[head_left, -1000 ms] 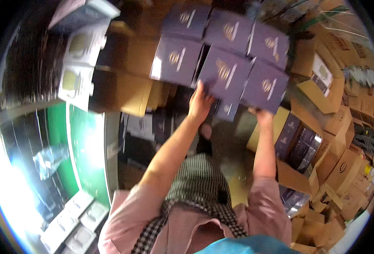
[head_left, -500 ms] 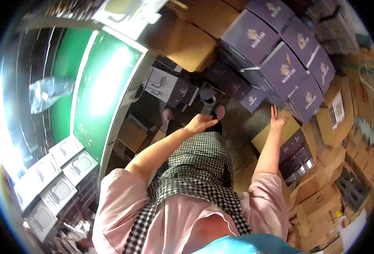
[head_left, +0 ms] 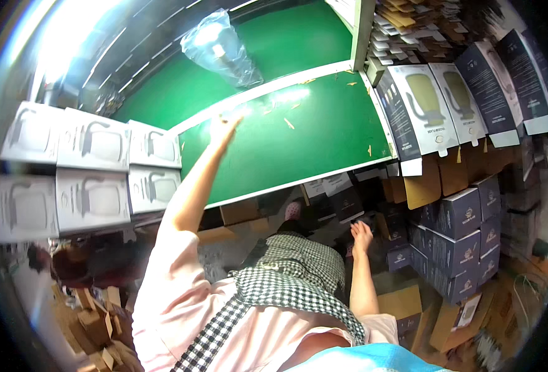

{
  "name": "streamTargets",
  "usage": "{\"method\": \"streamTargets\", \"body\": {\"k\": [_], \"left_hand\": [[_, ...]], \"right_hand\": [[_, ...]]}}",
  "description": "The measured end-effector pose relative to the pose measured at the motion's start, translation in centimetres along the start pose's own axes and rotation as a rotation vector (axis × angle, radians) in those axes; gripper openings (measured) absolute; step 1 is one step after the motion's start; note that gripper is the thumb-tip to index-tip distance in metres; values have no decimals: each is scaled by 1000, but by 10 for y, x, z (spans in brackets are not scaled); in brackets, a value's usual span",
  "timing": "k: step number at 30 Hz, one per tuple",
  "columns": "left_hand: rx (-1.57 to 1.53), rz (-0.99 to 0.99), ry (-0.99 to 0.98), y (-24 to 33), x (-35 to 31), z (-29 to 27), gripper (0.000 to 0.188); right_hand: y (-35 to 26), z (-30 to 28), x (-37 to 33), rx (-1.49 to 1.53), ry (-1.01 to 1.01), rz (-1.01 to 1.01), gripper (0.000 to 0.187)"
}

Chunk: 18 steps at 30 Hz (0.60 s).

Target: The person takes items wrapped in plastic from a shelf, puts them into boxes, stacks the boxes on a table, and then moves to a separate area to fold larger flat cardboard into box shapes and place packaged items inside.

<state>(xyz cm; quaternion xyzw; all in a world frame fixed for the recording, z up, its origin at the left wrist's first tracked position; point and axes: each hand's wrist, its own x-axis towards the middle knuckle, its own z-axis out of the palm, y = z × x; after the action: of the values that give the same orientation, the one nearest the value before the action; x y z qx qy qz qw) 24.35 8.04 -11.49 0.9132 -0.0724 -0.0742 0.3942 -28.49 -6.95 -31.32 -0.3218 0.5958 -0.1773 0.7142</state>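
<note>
My left hand [head_left: 226, 128] reaches out over the green tabletop [head_left: 323, 133], fingers stretched and partly washed out by glare; nothing shows in it. Beyond it a crumpled clear plastic bag [head_left: 221, 49] lies on the green surface past the white strip. Left of my forearm, white boxes [head_left: 94, 139] with a kettle-like picture stand stacked two high. My right hand [head_left: 361, 235] hangs near my right side, its fingers loosely bent and apart, with no object visible in it. Dark boxes [head_left: 398, 232] stand just to its right, below the table's level.
Tall boxes with a flask picture [head_left: 424, 108] line the table's right end. Purple boxes [head_left: 462, 254] are stacked on the floor at right, near open brown cartons [head_left: 404, 302]. Torn brown cardboard [head_left: 94, 325] lies at lower left. Small scraps [head_left: 289, 124] dot the tabletop.
My view and body have turned left to face the green table. My left hand has gone from in front of my apron to over the tabletop; my right hand has left the purple boxes.
</note>
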Motion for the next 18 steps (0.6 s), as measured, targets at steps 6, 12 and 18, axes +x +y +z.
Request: {"method": "streamTargets", "body": {"k": [6, 12, 18], "left_hand": [[66, -114, 99, 88, 193, 43, 104], [133, 193, 231, 22, 242, 60, 45], [108, 294, 56, -14, 230, 6, 39]], "right_hand": [[-46, 126, -11, -360, -94, -451, 19], [-81, 142, -61, -673, -195, -471, 22], [-29, 82, -83, -886, -26, -74, 26]]}}
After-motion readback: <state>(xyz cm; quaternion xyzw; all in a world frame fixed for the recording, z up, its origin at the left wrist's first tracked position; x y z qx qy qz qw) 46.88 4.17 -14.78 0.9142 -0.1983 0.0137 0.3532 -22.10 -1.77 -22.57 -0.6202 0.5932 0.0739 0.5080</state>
